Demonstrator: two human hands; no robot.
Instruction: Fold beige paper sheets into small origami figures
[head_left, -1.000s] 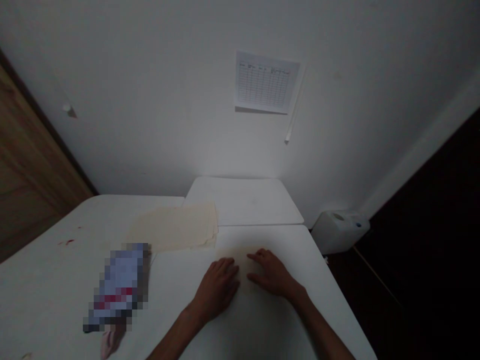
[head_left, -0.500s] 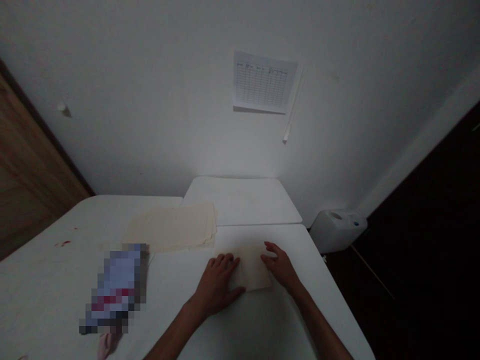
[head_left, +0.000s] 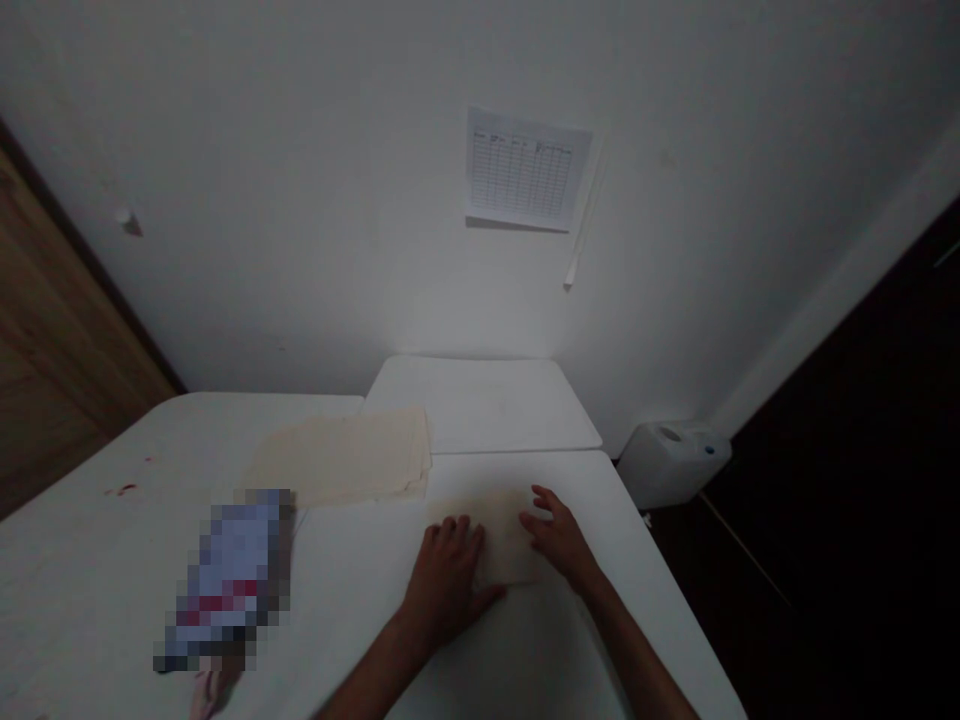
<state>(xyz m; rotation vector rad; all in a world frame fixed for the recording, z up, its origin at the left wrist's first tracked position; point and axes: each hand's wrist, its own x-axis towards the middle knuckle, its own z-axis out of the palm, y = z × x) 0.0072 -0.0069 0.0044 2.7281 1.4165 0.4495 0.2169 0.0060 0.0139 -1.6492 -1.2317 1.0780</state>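
the thin pale sheet [head_left: 504,545] lies flat on the white table [head_left: 652,590], near its right edge and just short of the seam with the far panel [head_left: 495,400]. i have my left hand [head_left: 448,580] laid over the sheet's left part, fingers spread and gripping nothing, thumb out by the near edge. my right hand [head_left: 556,540] is at the sheet's right side, fingers parted and loosely bent, clenched on nothing (from my remote feed i cannot tell whether the tips press on it). beyond my left hand, toward the table's far left corner, is a stack of cream sheets [head_left: 345,460], with a pixelated blue and red item [head_left: 229,565] nearer me. off the table's right edge, a white container [head_left: 671,465] stands low by the wall [head_left: 322,200], where a printed page [head_left: 525,170] hangs.
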